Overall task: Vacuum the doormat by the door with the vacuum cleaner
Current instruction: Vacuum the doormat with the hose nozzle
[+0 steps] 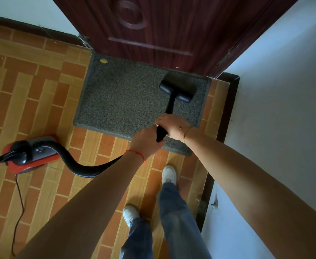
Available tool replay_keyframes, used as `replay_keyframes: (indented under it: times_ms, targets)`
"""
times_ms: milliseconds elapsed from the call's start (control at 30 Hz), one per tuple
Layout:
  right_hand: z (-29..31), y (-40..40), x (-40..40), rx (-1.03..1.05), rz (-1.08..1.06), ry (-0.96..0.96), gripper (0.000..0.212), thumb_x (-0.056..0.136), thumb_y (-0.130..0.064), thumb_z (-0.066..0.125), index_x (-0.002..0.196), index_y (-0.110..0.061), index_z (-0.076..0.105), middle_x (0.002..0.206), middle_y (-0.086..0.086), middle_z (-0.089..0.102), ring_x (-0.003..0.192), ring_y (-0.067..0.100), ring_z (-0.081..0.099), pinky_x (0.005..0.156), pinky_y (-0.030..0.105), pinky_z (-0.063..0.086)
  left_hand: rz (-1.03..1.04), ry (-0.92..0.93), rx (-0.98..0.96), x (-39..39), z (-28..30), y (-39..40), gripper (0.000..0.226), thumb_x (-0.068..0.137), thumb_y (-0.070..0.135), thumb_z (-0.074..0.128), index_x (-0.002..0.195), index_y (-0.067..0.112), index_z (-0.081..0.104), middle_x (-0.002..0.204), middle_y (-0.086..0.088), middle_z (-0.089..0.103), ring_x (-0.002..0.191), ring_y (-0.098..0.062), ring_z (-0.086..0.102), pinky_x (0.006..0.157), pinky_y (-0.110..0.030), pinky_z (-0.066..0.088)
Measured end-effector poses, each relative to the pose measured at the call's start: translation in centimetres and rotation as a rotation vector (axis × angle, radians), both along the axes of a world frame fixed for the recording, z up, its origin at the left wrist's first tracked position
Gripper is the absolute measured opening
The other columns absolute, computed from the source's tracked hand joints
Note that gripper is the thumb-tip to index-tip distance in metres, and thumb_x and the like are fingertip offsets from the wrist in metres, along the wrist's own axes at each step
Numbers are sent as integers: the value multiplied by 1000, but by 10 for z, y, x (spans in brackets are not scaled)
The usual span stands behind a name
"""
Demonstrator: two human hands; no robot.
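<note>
With both our left hand (pixel 146 139) and right hand (pixel 172 126) curled round the wand (pixel 169 105), nozzle (pixel 177 90) on the mat (pixel 123 98) beyond our fingers, an upward tug could drag the light mat.

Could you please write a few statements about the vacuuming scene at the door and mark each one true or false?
1. Both hands grip the black wand. True: the left hand and the right hand both hold it.
2. The floor nozzle rests on the bare tiles. False: it sits on the grey doormat, near its right far corner.
3. The red vacuum body stands on the doormat. False: it stands on the tiled floor, left of the mat.
4. A small yellowish bit lies near the mat's far left corner. True.
5. The dark wooden door is on the mat's near side. False: it stands at the far edge.
</note>
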State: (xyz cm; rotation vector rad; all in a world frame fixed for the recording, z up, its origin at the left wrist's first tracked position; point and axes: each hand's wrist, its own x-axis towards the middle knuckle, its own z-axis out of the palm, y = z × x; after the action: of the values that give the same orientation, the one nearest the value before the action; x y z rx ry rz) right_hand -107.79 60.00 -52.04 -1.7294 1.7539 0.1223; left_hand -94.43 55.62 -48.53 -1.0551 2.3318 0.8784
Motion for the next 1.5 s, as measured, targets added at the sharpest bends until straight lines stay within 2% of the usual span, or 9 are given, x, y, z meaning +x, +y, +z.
replay_keyframes:
  times_ms: [133, 333, 467, 567, 800, 1000, 1133, 1267, 1500]
  targets:
    - [-3, -10, -38, 4, -1, 7, 19, 91, -5, 53, 107, -14, 58, 116, 2, 60, 112, 19, 57, 88, 30, 46, -9, -4, -9, -38, -4, -9, 31, 87, 31, 57, 106, 8, 53, 75, -2, 54, 64, -23, 55, 57, -31, 44]
    - [-7, -20, -78, 21, -20, -3, 18, 90, -3, 54, 103, -15, 59, 113, 2, 62, 110, 19, 59, 94, 36, 50, -28, 21, -20, -79, -7, -18, 34, 87, 33, 57, 110, 8, 53, 76, -2, 55, 65, -23, 58, 56, -31, 48]
    - [-6, -22, -97, 27, -16, 3, 17, 90, -2, 55, 101, -16, 58, 111, 0, 62, 108, 18, 59, 95, 31, 48, -28, 30, -20, -96, -8, -19, 33, 86, 35, 57, 107, 10, 54, 75, -1, 58, 67, -23, 62, 59, -32, 52]
    - [-8, -20, -106, 55, 6, 0, 19, 87, -2, 58, 100, -16, 59, 108, 0, 62, 106, 19, 60, 97, 35, 49, -28, 32, -25, -105, -7, -17, 31, 86, 36, 57, 104, 12, 54, 76, 0, 58, 68, -22, 60, 60, -31, 51]
    - [0, -16, -110, 91, -3, -1, 20, 89, -5, 56, 83, -22, 48, 100, 0, 64, 96, 18, 63, 90, 36, 52, -34, 55, 19, -109, -3, -11, 24, 84, 33, 57, 95, 13, 55, 74, -1, 60, 67, -22, 64, 62, -36, 58]
    - [2, -1, -82, 123, -46, -32, 19, 89, -9, 56, 79, -24, 51, 93, -1, 65, 89, 17, 64, 86, 36, 53, -60, 47, 34, -83, 5, -1, 27, 86, 33, 58, 100, 9, 55, 75, -4, 58, 70, -26, 63, 62, -33, 55]
    - [3, 10, -49, 125, -28, -39, 15, 89, -10, 56, 83, -23, 54, 96, -1, 65, 93, 18, 64, 87, 36, 53, -55, 31, 48, -50, 8, 8, 19, 85, 31, 59, 85, 14, 49, 70, -2, 55, 68, -26, 62, 57, -29, 48]
    - [4, 23, -6, 109, -7, -28, 12, 90, -9, 54, 85, -20, 54, 99, 1, 66, 96, 20, 64, 88, 37, 53, -62, 12, 65, -9, 12, 21, 18, 85, 29, 58, 83, 14, 47, 68, 0, 52, 67, -24, 59, 58, -29, 44]
    - [9, 53, 78, 88, -16, -27, 18, 91, -12, 54, 78, -23, 47, 95, 0, 65, 90, 18, 64, 76, 28, 47, -57, -57, 62, 73, 18, 48, 24, 85, 32, 57, 96, 11, 53, 78, -3, 54, 66, -22, 54, 58, -29, 42]
